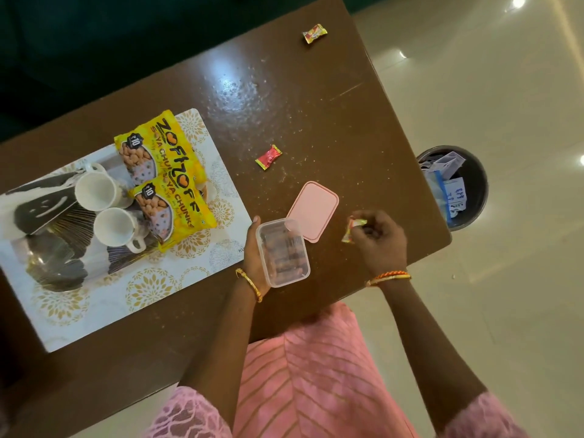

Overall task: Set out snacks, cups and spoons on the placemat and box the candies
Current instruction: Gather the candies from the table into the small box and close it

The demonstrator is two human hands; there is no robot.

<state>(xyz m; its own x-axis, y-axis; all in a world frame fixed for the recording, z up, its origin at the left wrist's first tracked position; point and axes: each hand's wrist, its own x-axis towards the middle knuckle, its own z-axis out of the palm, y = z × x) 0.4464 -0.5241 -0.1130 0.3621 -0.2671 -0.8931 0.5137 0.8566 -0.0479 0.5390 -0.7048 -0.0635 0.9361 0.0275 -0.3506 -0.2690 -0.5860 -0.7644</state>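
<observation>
On the glossy brown wooden table [316, 105], the left hand [254, 251] cups the left side of a clear rectangular plastic box [282, 252] with wrapped candies inside. Its rounded pink lid [313, 210] lies touching the box's far right corner. The right hand [377, 238] pinches a crinkly yellow-and-red wrapped candy [352, 229] between its fingertips, just right of the box. A red wrapped candy [268, 157] lies farther out; a yellow-red one [314, 33] sits near the far edge. At left, a gold-patterned white placemat [132, 292] holds two yellow soya-chunk packets [167, 172] and two white mugs [104, 207]. A round black bin [474, 184] stands on the tiled floor at right.
</observation>
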